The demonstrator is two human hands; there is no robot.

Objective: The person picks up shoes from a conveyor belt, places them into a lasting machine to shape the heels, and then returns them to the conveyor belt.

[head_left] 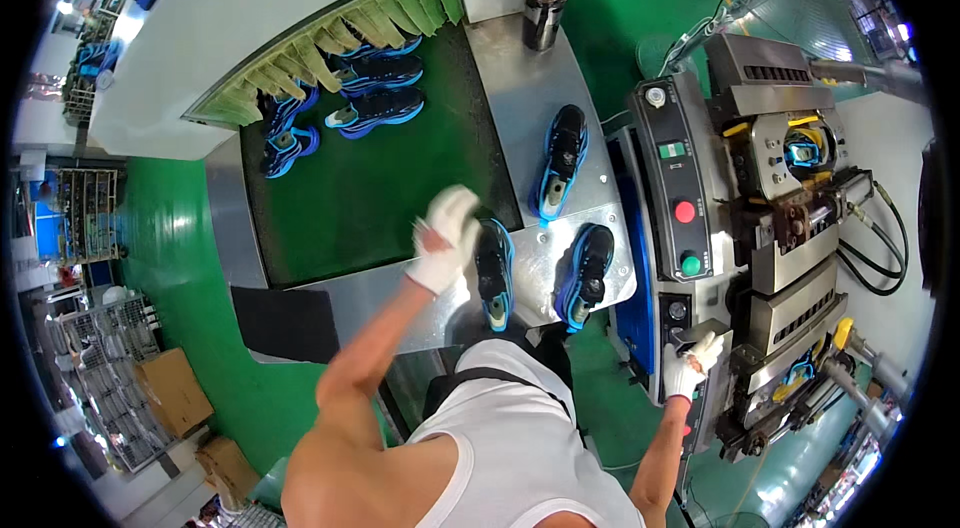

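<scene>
Shoe point(495, 273) just beside blurred left fingers point(456, 203), state unclear, right fingers point(709, 345) spread at machine point(790, 263)

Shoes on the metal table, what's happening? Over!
Left hand blurred beside nearest shoe. Right hand at machine's control panel. Three shoes on metal table. Bottle stands apart from them.

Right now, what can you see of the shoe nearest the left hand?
The shoe has a black upper, bright blue along its right edge and a greyish patch toward its near end. It rests on the shiny metal table, its length running up the picture. The left hand is blurred beside it; contact is unclear.
</scene>
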